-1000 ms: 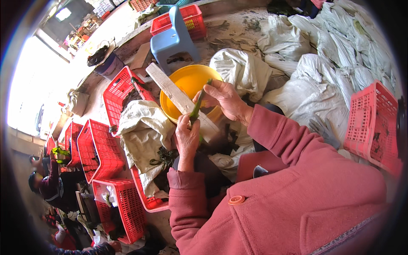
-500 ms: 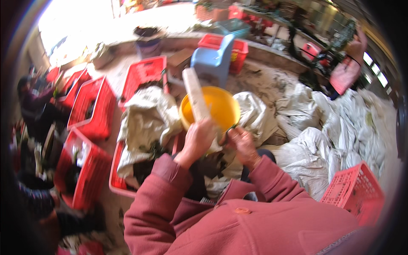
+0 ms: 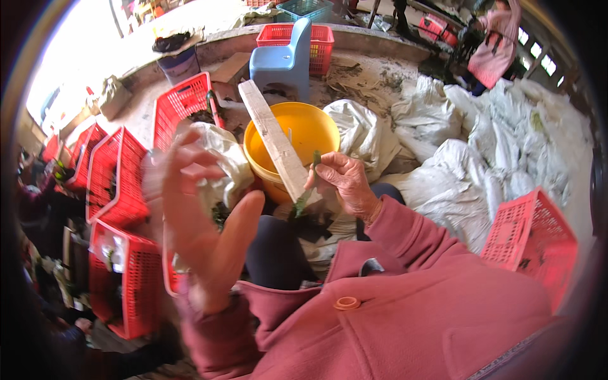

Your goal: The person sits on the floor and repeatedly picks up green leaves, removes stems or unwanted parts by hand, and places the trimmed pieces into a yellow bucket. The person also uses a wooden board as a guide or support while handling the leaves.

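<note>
My left hand (image 3: 206, 218) is raised at the left, blurred by motion, its fingers and thumb apart and nothing seen in them. My right hand (image 3: 347, 182) is closed in a pinch on a slim green piece (image 3: 316, 157), too small to name surely. Just left of that hand, a pale wooden board (image 3: 272, 130) slants across the yellow bucket (image 3: 325, 130), its near end close to my knees. A green leafy bit (image 3: 300, 206) shows by the board's near end. Behind my left hand lies a whitish woven sack (image 3: 225, 152), partly hidden.
Red crates (image 3: 104, 183) stand along the left, with people beside them. A blue plastic chair (image 3: 278, 63) is beyond the bucket. White sacks (image 3: 449, 180) pile up at the right, near another red crate (image 3: 532, 237). A person in pink (image 3: 494, 47) stands far right.
My left hand has let go of the wooden board and come up to the left, opening. The board now leans across the bucket. My right hand has moved up slightly.
</note>
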Available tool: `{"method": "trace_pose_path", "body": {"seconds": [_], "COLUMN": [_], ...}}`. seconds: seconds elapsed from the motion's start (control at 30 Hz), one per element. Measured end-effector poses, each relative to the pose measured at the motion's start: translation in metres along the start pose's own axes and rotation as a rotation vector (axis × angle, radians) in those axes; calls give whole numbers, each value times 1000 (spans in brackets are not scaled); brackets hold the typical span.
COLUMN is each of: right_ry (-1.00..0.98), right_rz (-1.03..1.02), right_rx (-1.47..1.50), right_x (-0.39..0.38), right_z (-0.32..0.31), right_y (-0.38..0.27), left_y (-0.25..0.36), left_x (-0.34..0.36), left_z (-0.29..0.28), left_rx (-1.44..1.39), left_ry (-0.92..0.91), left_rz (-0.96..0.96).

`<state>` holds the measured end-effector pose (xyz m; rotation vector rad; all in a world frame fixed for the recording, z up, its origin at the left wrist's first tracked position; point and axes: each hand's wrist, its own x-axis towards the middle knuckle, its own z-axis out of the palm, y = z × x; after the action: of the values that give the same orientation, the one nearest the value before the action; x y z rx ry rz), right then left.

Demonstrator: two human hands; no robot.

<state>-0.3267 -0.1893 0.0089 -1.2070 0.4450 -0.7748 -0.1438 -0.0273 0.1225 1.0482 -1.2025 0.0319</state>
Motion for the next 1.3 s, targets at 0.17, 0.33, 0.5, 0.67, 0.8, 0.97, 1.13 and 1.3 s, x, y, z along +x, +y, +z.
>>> {"method": "trace_pose_path", "body": {"seconds": [0.17, 0.33, 0.5, 0.67, 0.8, 0.97, 1.13, 1.3], "right_ry": [64, 41, 56, 60, 92, 73, 118, 24], "right_rz": [8, 21, 27, 28, 84, 94, 118, 5], "right_rx": [14, 33, 62, 55, 87, 86, 145, 127], "right_x": [1, -1, -5, -4, -7, -6, 1, 5], "right_z": [0, -6, -10, -5, -8, -19, -15, -14], "right_y": [5, 5, 7, -1, 4, 4, -1, -2], "left_y": [58, 68, 67, 63, 56, 44, 1, -31], "left_x": [61, 69, 70, 76, 81, 72, -3, -108], "left_z": [-18, -6, -9, -7, -3, -14, 1, 40], "left_rx": [46, 134, 156, 202, 182, 135, 70, -138], "left_ry": [-335, -560, -625, -686, -707, -310, -127, -587], "left_rz": [487, 649, 679, 696, 697, 467, -286, -625]}}
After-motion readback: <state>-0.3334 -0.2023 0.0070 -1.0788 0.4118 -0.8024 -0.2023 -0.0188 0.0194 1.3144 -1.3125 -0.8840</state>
